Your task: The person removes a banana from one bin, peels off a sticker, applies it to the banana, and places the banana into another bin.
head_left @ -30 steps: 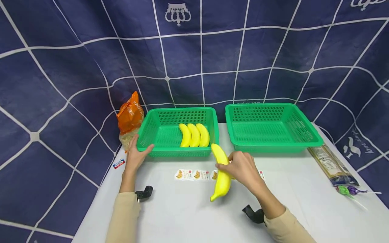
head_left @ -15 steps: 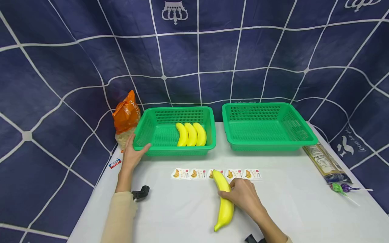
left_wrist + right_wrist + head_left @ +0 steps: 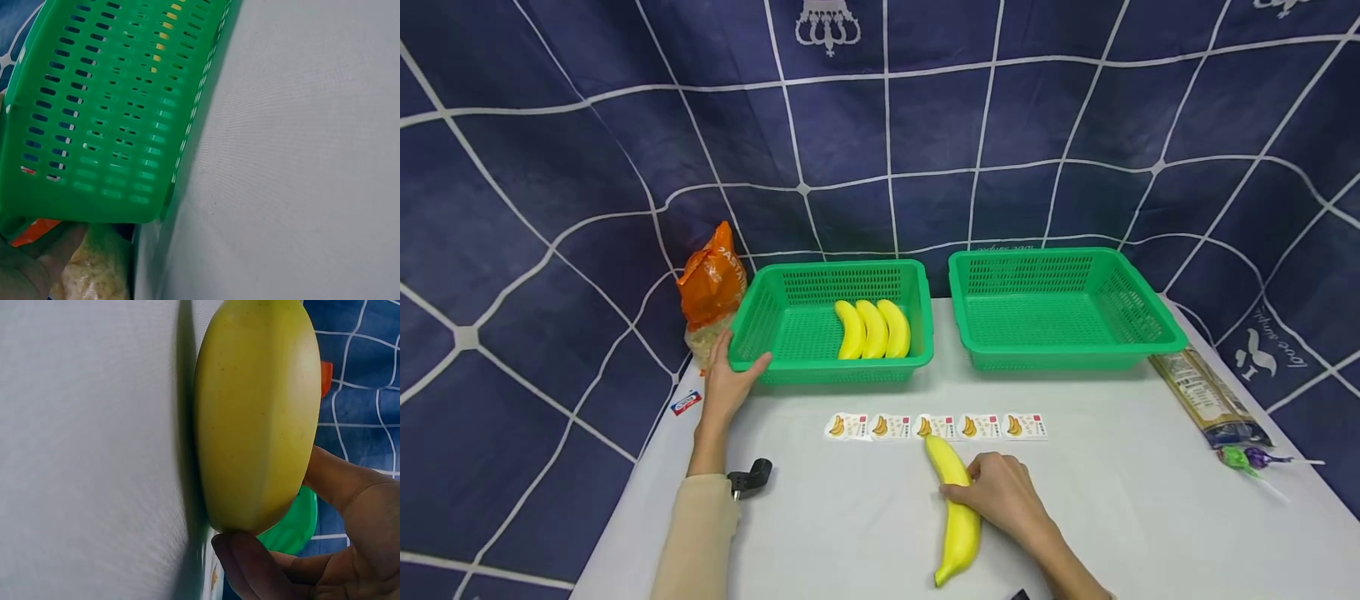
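My right hand [image 3: 1003, 493] grips a yellow banana [image 3: 958, 529] by its middle, low at the white table, its upper tip overlapping the row of banana stickers [image 3: 891, 427] in the head view. In the right wrist view the banana [image 3: 259, 419] fills the middle, with thumb and fingers [image 3: 250, 565] around its far end. My left hand [image 3: 728, 385] rests at the near left corner of the left green basket [image 3: 831, 372], thumb spread along its front. Three bananas [image 3: 872, 329] lie side by side in that basket, toward its right.
A second green basket [image 3: 1067, 360] stands to the right with nothing in it. Behind my left hand is an orange pasta bag [image 3: 712, 279]. A flat gold packet [image 3: 1206, 396] and two lollipops [image 3: 1247, 457] lie at the right edge; a small red-blue sticker [image 3: 686, 402] lies left.
My right hand has brought the banana down and toward me, from beside the left basket's front to the table below the stickers. My left hand stays at the basket corner.
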`<move>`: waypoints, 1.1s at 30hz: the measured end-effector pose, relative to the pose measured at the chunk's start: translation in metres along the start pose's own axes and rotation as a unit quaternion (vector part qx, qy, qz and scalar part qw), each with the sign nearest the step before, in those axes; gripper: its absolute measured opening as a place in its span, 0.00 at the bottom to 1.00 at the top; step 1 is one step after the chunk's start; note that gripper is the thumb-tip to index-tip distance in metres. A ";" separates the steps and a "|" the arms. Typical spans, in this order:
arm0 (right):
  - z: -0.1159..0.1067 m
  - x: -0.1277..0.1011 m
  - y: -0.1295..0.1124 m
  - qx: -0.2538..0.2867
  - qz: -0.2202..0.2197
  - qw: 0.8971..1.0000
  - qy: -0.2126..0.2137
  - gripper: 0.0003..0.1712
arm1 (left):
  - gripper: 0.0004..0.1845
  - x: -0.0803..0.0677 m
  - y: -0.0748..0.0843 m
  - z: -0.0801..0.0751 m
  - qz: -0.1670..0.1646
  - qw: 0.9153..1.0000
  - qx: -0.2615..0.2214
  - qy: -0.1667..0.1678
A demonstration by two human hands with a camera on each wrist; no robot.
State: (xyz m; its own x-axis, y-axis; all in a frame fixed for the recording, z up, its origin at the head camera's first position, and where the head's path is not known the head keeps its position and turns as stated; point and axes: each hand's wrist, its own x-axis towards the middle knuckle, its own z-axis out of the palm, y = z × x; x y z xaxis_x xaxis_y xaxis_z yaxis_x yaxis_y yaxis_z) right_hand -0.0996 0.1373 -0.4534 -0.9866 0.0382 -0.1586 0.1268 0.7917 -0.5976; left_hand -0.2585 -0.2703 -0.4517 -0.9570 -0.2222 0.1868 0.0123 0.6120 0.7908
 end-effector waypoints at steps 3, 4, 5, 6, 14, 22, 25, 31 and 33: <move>-0.003 0.001 0.001 -0.002 0.000 1.000 0.002 0.23 | 0.52 0.000 0.004 0.002 -0.002 1.000 -0.006 0.008; -0.004 0.001 0.001 -0.003 0.000 1.000 0.002 0.23 | 0.52 -0.001 0.005 0.003 -0.002 1.000 -0.004 0.012; -0.004 0.001 0.001 -0.004 0.002 1.000 0.001 0.23 | 0.53 -0.002 0.007 0.003 -0.003 1.000 -0.001 0.017; -0.005 0.002 0.001 -0.004 0.004 1.000 0.000 0.23 | 0.53 -0.004 0.009 0.003 -0.003 1.000 0.006 0.023; -0.006 0.000 0.003 0.000 0.016 1.000 -0.007 0.24 | 0.52 -0.039 0.048 -0.008 0.118 0.973 0.172 0.100; -0.005 -0.002 0.004 0.000 0.017 1.000 -0.008 0.24 | 0.45 -0.094 0.090 -0.005 0.316 0.921 0.227 0.020; -0.004 -0.001 0.003 -0.001 0.014 1.000 -0.010 0.25 | 0.44 -0.107 0.087 0.006 0.315 0.922 0.221 -0.052; -0.002 -0.001 0.001 -0.005 0.006 1.000 -0.006 0.24 | 0.49 -0.108 0.061 0.029 0.209 0.930 0.219 -0.210; -0.002 -0.001 0.001 -0.006 0.005 1.000 -0.007 0.24 | 0.51 -0.106 0.053 0.034 0.183 0.926 0.224 -0.244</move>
State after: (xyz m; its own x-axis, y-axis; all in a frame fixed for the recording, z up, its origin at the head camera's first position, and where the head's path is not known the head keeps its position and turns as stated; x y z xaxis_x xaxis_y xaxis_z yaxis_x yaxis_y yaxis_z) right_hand -0.0983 0.1390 -0.4523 -0.9838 0.0383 -0.1749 0.1354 0.7983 -0.5869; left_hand -0.1665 -0.1886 -0.4497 -0.9309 0.3646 0.0234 0.3450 0.8562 0.3845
